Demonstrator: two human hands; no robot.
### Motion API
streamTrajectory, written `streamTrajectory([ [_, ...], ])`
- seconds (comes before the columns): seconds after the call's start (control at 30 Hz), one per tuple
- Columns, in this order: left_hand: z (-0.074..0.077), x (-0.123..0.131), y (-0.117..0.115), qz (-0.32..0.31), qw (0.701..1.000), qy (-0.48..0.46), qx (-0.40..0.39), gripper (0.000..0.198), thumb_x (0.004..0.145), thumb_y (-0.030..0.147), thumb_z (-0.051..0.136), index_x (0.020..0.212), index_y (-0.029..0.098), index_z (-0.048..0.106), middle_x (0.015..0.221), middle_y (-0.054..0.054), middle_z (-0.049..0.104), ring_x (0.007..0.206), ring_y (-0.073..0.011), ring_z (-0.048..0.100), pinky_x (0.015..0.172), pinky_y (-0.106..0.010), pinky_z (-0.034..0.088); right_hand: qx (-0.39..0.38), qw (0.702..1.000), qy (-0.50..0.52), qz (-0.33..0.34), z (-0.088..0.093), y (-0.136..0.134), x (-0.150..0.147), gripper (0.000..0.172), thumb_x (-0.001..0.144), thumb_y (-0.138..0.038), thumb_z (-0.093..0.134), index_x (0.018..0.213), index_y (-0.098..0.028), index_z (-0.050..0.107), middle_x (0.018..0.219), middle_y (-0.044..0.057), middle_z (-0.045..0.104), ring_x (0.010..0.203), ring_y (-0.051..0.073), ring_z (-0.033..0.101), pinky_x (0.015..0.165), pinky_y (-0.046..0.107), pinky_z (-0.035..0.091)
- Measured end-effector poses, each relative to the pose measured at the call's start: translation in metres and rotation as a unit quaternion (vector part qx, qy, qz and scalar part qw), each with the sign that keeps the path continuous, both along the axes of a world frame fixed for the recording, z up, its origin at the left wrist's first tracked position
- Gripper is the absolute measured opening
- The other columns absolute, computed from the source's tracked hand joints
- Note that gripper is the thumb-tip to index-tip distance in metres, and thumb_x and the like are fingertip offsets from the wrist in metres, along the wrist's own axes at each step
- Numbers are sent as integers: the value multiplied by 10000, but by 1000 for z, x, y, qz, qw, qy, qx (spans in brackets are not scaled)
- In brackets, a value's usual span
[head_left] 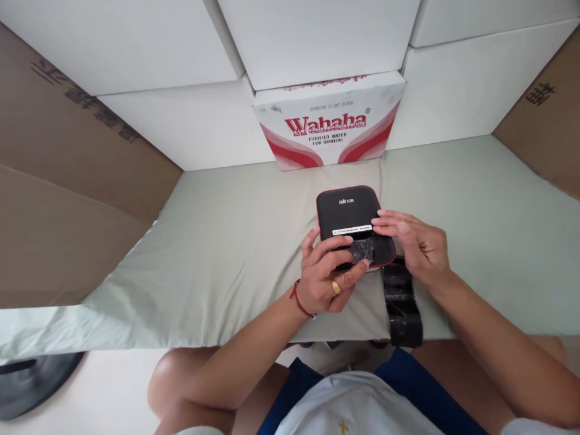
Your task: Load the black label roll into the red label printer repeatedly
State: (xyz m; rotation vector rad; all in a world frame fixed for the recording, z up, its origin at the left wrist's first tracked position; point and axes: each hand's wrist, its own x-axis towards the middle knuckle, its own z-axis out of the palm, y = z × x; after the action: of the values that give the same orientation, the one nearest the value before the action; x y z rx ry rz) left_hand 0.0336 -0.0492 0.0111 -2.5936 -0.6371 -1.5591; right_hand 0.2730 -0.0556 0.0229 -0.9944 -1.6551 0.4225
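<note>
Case [348, 211], matte black (rounded, red-edged)

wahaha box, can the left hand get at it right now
Probably yes: only the flat black device lies between the left hand and the Wahaha box, low enough to reach over.

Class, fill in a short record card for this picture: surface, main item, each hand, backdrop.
Surface: pale green cloth
Main item: black device with red rim, flat on the cloth; crinkled clear film at its near end
Left hand: grips the device's near end
Right hand: open, fingertips on the device's right edge
Nearby: black strip hanging over the near edge
Backdrop: Wahaha box among white boxes
</note>
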Motion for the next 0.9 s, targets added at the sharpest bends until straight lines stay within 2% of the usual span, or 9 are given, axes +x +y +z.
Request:
streamTrajectory([
  [0.13,1,0,3,-37,999,-4,-8,326,887,109,617,1151,233,761,913,-10,699,1083,-192,768,1219,-491,486,46,998,-50,-13,-1,0,-2,374,1113,-226,502,1188,-311,859,1172,29,865,1210,249,794,1092,488,633],
  [0.23,2,0,6,-43,999,-4,-1,302,913,141,612,1160,227,762,930,-26,701,1047,-194,763,1092,-447,563,59,996,-58,-24,-3,-2,-4,372,1100,-205,499,1217,-306,838,1192,45,858,1232,266,782,1096,517,623],
  [0.33,1,-1,8,-52,999,-5,4,293,937,160,624,1187,231,759,938,-31,703,1054,-203,755,1037,-435,576,71,995,-70,-19,-4,-5,-6,359,1081,-220,522,1298,-312,793,1224,71,840,1266,291,752,1108,556,595],
  [0.47,3,-2,9,-59,998,0,2,273,964,176,625,1198,219,758,957,-43,697,1072,-210,744,1026,-425,567,114,986,-120,28,-5,-12,-2,421,1058,-340,560,1452,-338,708,1369,107,759,1263,315,722,1170,625,523],
  [0.57,5,-2,8,-67,998,-4,-7,258,979,184,610,1195,211,748,955,-41,686,1057,-211,742,1009,-423,568,149,977,-145,43,-5,-16,2,348,1050,-387,561,1314,-344,783,1347,101,724,1186,302,724,1197,647,482],
  [0.67,5,-2,6,-86,995,-20,-38,292,981,186,611,1248,224,724,973,-42,673,1064,-220,730,959,-414,591,146,979,-133,58,-3,-16,5,305,1038,-322,573,1217,-311,820,1221,102,731,1107,283,726,1126,601,539],
  [0.73,2,-4,5,-80,993,-55,-74,346,995,228,614,1329,239,702,1048,-63,664,1141,-247,704,985,-440,599,133,982,-119,68,-2,-15,5,300,1030,-283,583,1201,-301,829,1200,106,734,1088,282,727,1079,577,571],
  [0.8,-4,-8,9,-47,983,-127,-121,408,1007,301,634,1411,259,676,1167,-88,649,1250,-280,656,1080,-497,566,123,984,-107,72,-1,-15,5,306,1024,-259,591,1206,-308,832,1208,108,734,1089,289,727,1063,579,581],
  [0.9,-12,-16,23,-6,937,-266,-227,443,996,415,679,1429,325,663,1315,-78,640,1311,-275,615,1188,-503,485,116,986,-92,79,1,-16,4,326,1006,-224,616,1235,-310,832,1212,113,727,1094,297,722,1050,589,588],
])
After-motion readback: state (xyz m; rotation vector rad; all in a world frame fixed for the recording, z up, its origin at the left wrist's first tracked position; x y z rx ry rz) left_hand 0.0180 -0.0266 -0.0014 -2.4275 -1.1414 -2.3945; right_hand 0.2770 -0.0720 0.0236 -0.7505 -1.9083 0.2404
